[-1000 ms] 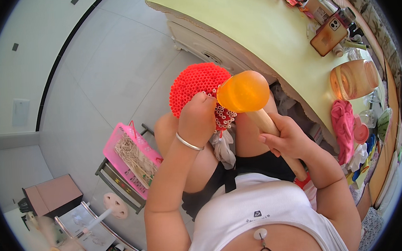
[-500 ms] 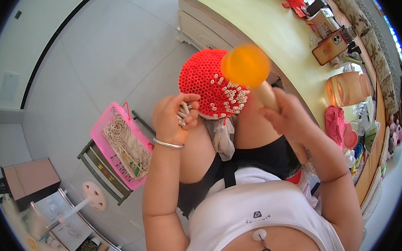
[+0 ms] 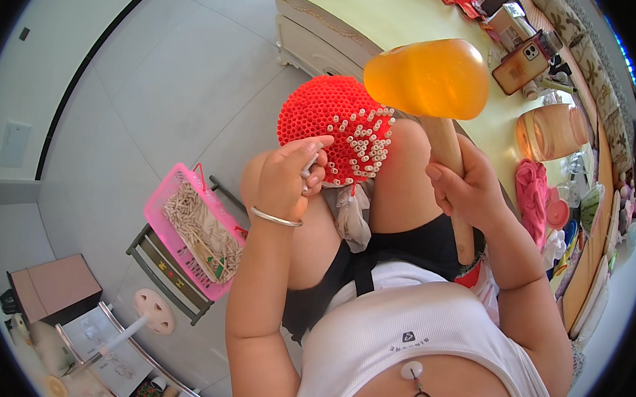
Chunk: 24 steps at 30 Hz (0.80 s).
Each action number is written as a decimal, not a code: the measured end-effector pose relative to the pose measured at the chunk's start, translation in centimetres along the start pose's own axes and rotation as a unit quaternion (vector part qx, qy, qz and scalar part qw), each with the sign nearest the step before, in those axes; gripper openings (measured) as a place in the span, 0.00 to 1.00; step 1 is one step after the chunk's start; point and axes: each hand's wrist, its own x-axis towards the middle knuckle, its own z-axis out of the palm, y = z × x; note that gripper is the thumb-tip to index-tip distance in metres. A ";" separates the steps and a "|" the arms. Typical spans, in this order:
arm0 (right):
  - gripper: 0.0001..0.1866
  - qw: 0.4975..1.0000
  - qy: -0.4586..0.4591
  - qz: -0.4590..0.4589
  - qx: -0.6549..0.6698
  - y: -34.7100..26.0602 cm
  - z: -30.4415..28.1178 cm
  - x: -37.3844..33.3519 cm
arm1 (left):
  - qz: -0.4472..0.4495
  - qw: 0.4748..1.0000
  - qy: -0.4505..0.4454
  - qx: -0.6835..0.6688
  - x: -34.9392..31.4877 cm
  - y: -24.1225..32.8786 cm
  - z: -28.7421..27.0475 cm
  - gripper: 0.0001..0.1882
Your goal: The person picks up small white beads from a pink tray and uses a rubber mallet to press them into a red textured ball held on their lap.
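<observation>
A round red bundle of honeycomb-like tubes [image 3: 311,110] rests between my knees. Short white sticks [image 3: 367,150] stand out of several of its holes, mostly on the right and near side. My right hand [image 3: 472,189] is wrapped round the wooden handle of a mallet [image 3: 427,81]. Its translucent orange head is raised, partly overlapping the bundle's right edge in view. At the bundle's near left edge, my left hand [image 3: 288,178] is closed round a few of the white sticks, with its index finger stretched over the tubes. A crumpled whitish bag [image 3: 352,222] hangs below the bundle.
To my left, a pink basket [image 3: 160,204] full of loose white sticks stands on a folding stool [image 3: 155,270]. The pale yellow tabletop [image 3: 394,12] on my right carries a phone [image 3: 521,68], an orange-tinted jar [image 3: 550,132] and a pink cloth [image 3: 531,200].
The mallet has lifted off the bundle to the right, its head turned side-on. My left hand has shifted right over the bundle's edge, its fingers closing more around the sticks.
</observation>
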 end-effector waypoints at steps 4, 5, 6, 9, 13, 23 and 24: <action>0.09 1.000 -0.012 0.007 0.019 1.5 -1.2 -0.2 | 0.079 0.977 0.033 0.197 0.6 0.0 2.4 0.12; 0.09 1.000 -0.013 0.010 0.020 1.9 -1.5 -0.1 | 0.119 0.953 0.052 0.273 0.9 -0.2 2.8 0.12; 0.09 0.999 -0.019 0.010 0.026 2.2 -1.7 -0.1 | 0.108 0.952 0.044 0.284 1.3 0.0 2.9 0.10; 0.10 0.999 -0.029 0.012 0.043 3.0 -2.5 -0.1 | 0.091 0.953 0.031 0.286 2.2 0.1 2.3 0.05; 0.10 0.998 -0.034 0.021 0.048 3.5 -3.3 0.0 | 0.207 0.876 0.084 0.427 2.3 -0.5 2.9 0.03; 0.12 0.995 -0.060 0.044 0.073 4.8 -3.9 0.1 | 0.407 0.618 0.038 0.672 3.4 -1.0 3.7 0.03; 0.12 0.995 -0.061 0.045 0.071 4.8 -3.9 0.1 | 0.393 0.595 0.029 0.701 3.5 -1.0 3.8 0.03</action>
